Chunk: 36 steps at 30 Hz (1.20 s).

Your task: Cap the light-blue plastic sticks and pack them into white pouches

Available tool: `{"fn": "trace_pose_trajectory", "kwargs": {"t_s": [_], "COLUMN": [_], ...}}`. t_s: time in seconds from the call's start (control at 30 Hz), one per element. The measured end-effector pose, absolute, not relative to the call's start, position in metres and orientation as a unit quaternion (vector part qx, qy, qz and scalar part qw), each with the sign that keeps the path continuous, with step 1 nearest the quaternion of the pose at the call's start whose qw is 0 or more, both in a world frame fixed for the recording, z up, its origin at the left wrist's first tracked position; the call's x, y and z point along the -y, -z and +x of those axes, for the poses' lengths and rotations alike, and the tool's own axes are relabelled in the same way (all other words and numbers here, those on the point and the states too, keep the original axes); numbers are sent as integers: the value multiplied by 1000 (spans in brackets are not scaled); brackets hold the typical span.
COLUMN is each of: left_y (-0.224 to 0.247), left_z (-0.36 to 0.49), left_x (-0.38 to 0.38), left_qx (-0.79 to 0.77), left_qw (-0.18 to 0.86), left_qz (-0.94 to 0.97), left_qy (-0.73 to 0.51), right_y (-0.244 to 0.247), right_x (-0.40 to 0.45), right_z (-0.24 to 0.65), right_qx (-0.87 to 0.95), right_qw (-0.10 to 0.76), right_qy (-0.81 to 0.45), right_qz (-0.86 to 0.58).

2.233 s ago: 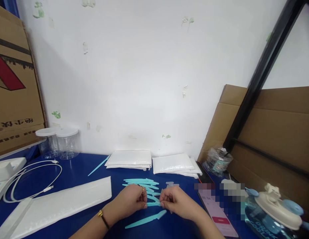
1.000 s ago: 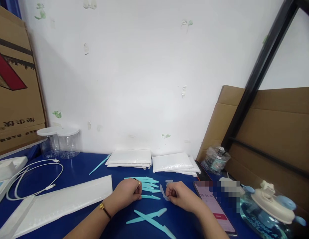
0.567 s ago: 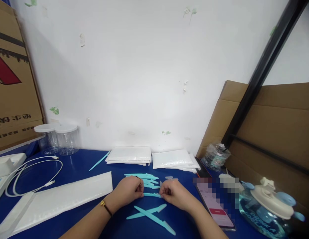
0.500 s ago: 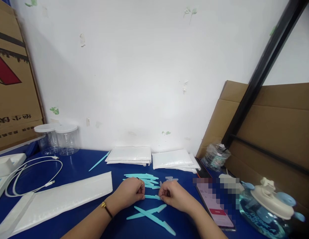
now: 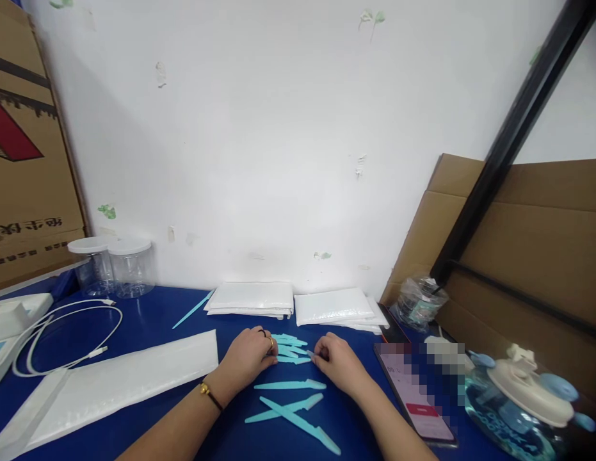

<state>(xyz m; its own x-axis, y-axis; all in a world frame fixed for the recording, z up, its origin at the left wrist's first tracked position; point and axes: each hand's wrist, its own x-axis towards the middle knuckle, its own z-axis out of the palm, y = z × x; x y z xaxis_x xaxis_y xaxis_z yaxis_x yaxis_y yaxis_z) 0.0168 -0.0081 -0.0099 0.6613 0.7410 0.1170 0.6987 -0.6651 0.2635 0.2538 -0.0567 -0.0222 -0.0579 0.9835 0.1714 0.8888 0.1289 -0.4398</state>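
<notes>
Several turquoise razors (image 5: 289, 340) lie in a loose pile between my hands. My left hand (image 5: 253, 353) is at the pile's left end, its fingers curled and closed; whatever they hold is hidden. My right hand (image 5: 333, 360) pinches a small translucent cap (image 5: 311, 353) at the pile's right end. Closer to me, a single turquoise razor (image 5: 290, 385) lies level, and below it two more razors (image 5: 300, 419) cross each other.
White padded packs (image 5: 249, 299) and further white packs (image 5: 333, 307) lie along the wall. A long white pouch (image 5: 129, 390), a white cable (image 5: 118, 326) and clear jars (image 5: 132, 269) are at left. A phone (image 5: 425, 410) and a teal bottle (image 5: 513, 410) stand right.
Both hands have moved away from the single razor, up to the pile. That razor now lies free on the table. The small clear caps by my right hand are now mostly hidden.
</notes>
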Motion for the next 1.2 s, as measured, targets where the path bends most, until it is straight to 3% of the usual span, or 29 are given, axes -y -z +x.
{"fn": "trace_pose_trajectory", "kwargs": {"t_s": [0.3, 0.67, 0.83, 1.07, 1.2], "left_y": [-3, -4, 0, -2, 3], "left_z": [13, 13, 14, 17, 10], "left_x": [14, 13, 13, 22, 10], "left_qx": [-373, -380, -374, -334, -373], "left_qw": [100, 95, 94, 178, 141], "left_qz": [918, 916, 918, 921, 909], "left_qy": [-90, -81, -95, -90, -123], "right_y": [22, 19, 22, 18, 6], "right_x": [61, 61, 62, 70, 66], "right_z": [268, 261, 251, 250, 283], "right_qx": [753, 773, 773, 778, 735], "right_qw": [233, 222, 249, 257, 303], "right_qy": [-172, -123, -151, -228, -181], "right_qz": [-592, -581, -564, -526, -579]}}
